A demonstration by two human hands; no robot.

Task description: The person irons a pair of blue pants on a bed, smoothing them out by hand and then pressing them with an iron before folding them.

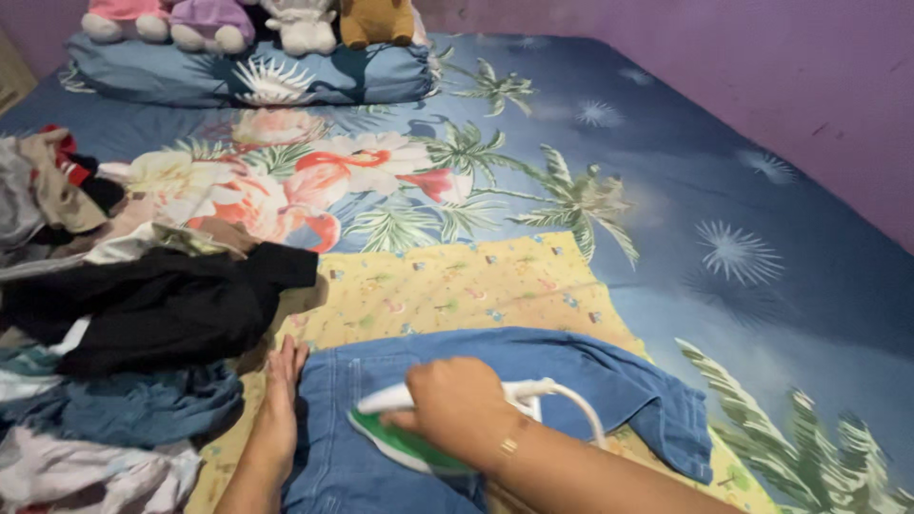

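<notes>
Right hand (pixel 457 405) grip wrapped around one iron (pixel 409 443); left hand (pixel 281 400) spread on one denim garment (pixel 533 366).

The bed (pixel 762 190) wears a blue palm-and-flamingo sheet. On it lie a yellow cloth (pixel 457 281), a clothes heap (pixel 105 324) at the left edge, and a matching pillow (pixel 248 71) at the head, soft toys (pixel 257 19) just behind.

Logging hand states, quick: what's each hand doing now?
Left hand: open, flat on the denim garment.
Right hand: closed on the iron.
</notes>
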